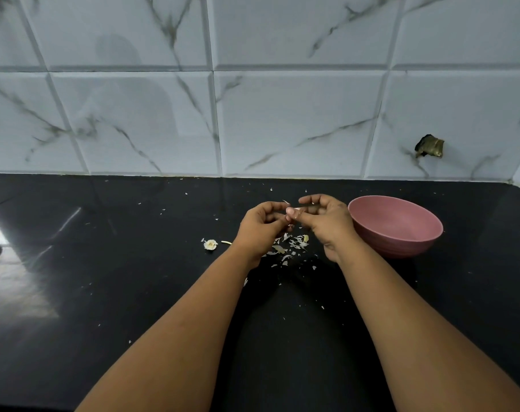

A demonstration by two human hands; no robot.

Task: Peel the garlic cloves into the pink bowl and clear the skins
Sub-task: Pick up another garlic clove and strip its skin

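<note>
Single head view only, so we have no second view to overlap with. We look forward and down from head height, wide-angle, at a black countertop (104,292) running to a marble-tiled wall (282,114) on the far side. Both forearms enter from the near edge, and the hands sit mid-frame, moderately near. Tile lines bow visibly toward the frame edges.

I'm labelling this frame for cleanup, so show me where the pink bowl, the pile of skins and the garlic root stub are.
pink bowl (401,243): head view, on its outer wall.
pile of skins (291,243): head view, middle of the scraps between the wrists.
garlic root stub (210,244): head view, its centre.
</note>
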